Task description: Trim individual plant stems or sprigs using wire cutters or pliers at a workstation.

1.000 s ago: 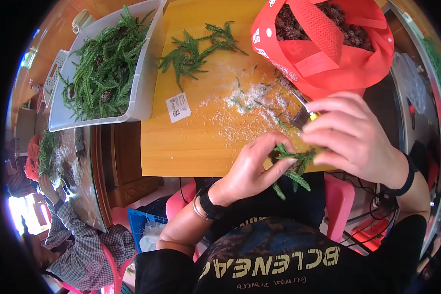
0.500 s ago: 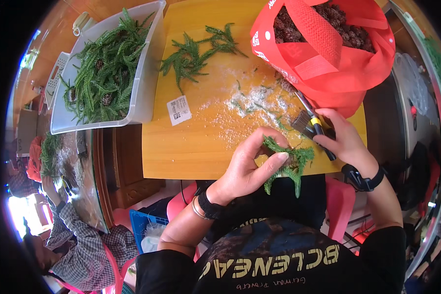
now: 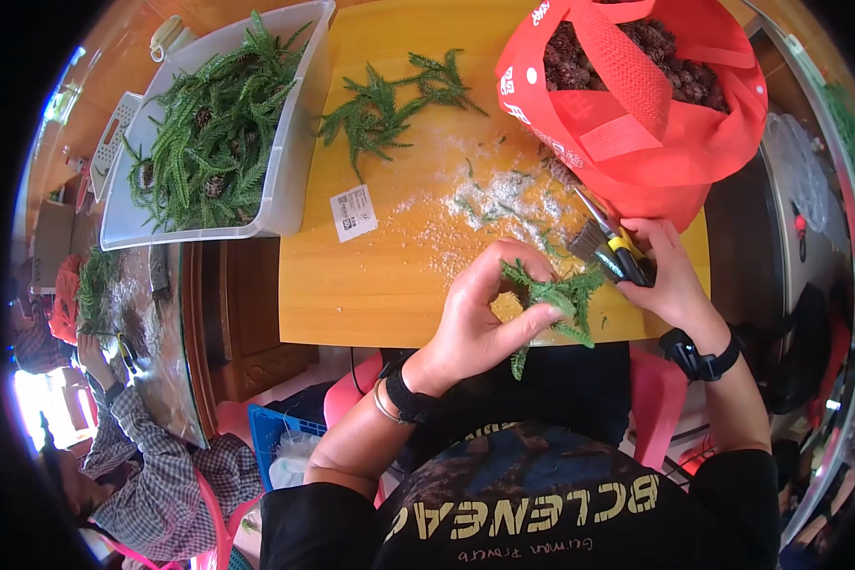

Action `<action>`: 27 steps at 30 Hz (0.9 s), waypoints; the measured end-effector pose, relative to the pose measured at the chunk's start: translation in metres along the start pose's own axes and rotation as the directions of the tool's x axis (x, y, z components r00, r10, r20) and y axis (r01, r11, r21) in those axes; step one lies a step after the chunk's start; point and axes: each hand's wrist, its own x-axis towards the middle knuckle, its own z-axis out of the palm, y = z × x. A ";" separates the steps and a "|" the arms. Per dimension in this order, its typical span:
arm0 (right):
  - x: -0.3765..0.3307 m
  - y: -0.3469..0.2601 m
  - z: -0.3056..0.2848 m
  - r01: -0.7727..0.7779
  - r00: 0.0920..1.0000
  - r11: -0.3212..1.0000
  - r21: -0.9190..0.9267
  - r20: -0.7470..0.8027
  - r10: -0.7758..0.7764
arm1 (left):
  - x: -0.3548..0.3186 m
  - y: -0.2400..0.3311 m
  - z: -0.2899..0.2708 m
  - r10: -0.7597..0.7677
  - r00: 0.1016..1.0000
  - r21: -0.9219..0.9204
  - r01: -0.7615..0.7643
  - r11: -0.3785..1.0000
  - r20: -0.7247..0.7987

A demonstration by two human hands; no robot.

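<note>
My left hand (image 3: 484,328) pinches a green artificial pine sprig (image 3: 570,304) between thumb and fingers, just over the table's near edge. Whatever sits at the sprig's centre is covered by my thumb. At the table's right side, my right hand (image 3: 670,275) is closed round the yellow-and-black handles of long-nosed pliers (image 3: 623,251), whose slim jaws point up and left. Right beside the pliers lies a brush (image 3: 589,241) with dark bristles. White flakes and green bits (image 3: 503,204) are scattered beyond my hands.
A clear plastic bin (image 3: 290,142) of pine sprigs and cones stands at the left. A red bag (image 3: 655,161) full of pine cones fills the far right. Two loose sprig pieces (image 3: 366,119) and a white label (image 3: 353,213) lie on the yellow table (image 3: 351,304). A person in checked sleeves (image 3: 152,475) works at far left.
My right fingers have closed round the pliers' handles, which now show lifted and spread slightly. The sprig in my left hand has turned a little.
</note>
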 end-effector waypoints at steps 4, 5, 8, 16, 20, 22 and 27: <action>-0.005 -0.009 -0.007 0.004 0.999 1.000 0.005 -0.039 -0.004 | 0.000 0.005 0.006 -0.084 0.987 -0.186 0.058 0.981 -0.137; -0.007 -0.009 -0.009 0.038 0.994 0.997 -0.074 -0.100 -0.046 | 0.001 0.006 0.005 -0.132 0.985 -0.278 0.096 0.956 -0.113; -0.014 -0.018 -0.024 -0.020 0.997 0.993 -0.118 -0.070 0.012 | -0.001 0.006 0.000 -0.200 0.977 -0.396 0.156 0.905 -0.070; -0.019 -0.055 -0.044 0.368 0.917 0.925 0.097 0.129 -0.378 | 0.000 0.011 -0.003 -0.309 0.950 -0.426 0.266 0.864 -0.033; -0.018 -0.066 -0.036 0.387 0.919 0.915 0.117 0.034 -0.393 | -0.001 0.008 -0.003 -0.319 0.947 -0.452 0.271 0.850 -0.032; -0.021 -0.062 -0.037 0.391 0.917 0.916 0.086 0.045 -0.395 | 0.000 0.008 -0.003 -0.311 0.950 -0.472 0.273 0.838 -0.003; -0.024 -0.063 -0.039 0.377 0.924 0.925 0.041 0.056 -0.378 | 0.000 0.007 -0.004 -0.269 0.963 -0.451 0.248 0.857 0.018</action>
